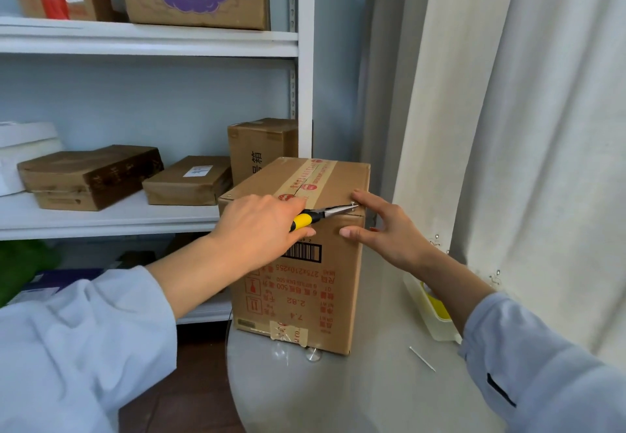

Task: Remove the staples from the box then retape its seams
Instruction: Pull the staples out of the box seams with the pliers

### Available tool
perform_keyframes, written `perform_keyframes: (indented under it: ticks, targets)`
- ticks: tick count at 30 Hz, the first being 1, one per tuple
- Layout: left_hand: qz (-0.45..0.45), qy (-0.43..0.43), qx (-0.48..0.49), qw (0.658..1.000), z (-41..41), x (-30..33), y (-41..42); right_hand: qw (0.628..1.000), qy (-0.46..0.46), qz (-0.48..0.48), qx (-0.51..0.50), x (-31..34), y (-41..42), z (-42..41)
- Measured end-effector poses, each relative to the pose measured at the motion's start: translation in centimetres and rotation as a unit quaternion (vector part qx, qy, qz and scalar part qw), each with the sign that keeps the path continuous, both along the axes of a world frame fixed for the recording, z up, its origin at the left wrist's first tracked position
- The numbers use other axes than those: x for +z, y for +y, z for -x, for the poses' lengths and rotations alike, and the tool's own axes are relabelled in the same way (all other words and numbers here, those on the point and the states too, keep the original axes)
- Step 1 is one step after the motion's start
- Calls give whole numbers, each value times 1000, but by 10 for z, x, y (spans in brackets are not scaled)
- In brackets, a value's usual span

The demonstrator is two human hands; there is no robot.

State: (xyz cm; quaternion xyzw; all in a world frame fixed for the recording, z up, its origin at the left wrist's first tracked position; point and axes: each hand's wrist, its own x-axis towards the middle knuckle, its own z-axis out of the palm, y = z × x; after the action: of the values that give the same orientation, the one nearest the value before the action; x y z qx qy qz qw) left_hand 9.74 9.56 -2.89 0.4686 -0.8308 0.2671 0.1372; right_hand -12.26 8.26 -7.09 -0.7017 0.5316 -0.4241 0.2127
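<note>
A tall brown cardboard box [325, 283] stands on a round glass table [372, 392], its top seam covered with printed tape [313, 175]. My left hand [261, 225] grips yellow-handled needle-nose pliers [325, 214]. The plier tips reach a staple [353, 204] at the box's near right top corner. My right hand [382, 229] rests against that corner, fingers spread, thumb on the front face. Another staple [229, 196] shows at the near left top corner.
White metal shelving [149, 39] with several cardboard boxes stands behind and to the left. A pale curtain [525, 127] hangs on the right. A white and yellow holder [437, 310] sits on the table under my right forearm, and a thin metal pin [422, 358] lies nearby.
</note>
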Motion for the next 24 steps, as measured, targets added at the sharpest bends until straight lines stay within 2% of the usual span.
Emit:
perform_keyframes:
  ticks: [11,20,24]
  targets:
    - [1,12,12,1000,0,-3,4,1000,-2,3,2,0,0,-1]
    - [15,-68,9,998,2,13,0,1000,-1,6,3,0,1,-1]
    - [-8,-30,6,1000,1,6,2,1000,-2,3,3,1,2,-2]
